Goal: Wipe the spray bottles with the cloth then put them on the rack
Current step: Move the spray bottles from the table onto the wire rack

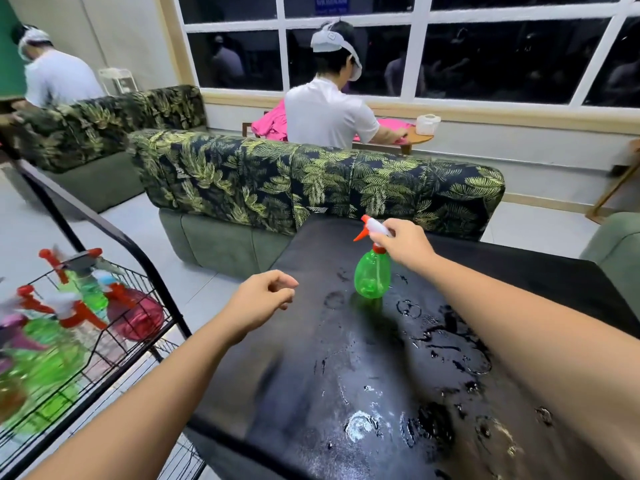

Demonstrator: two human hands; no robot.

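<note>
Two bare forearms are reaching out over the black table (311, 393), whose glossy top is carrying water rings and smears. On the table's left side the black wire rack (114, 344) is already holding a crowd of spray bottles (86, 306) — green and red ones, blurred, so I cannot count them.

Past the table's left edge the left hand (258, 301) is hovering empty, fingers loosely curled. Toward the table's far end the right hand (403, 244) is pinching the white-and-orange trigger head of the green spray bottle (372, 277), which is standing upright on the wet top.

No cloth is showing anywhere, so wiping may be getting skipped. The likelier risks, as I judge them: the grip is only on the head, so the bottle could swing or slip once lifted; the slick surface could let it skid; and the packed rack basket is leaving little room, so a neighbour could be knocked over.

Beyond the table's far edge a leaf-print sofa (311, 178) is standing — well clear of the route.
</note>
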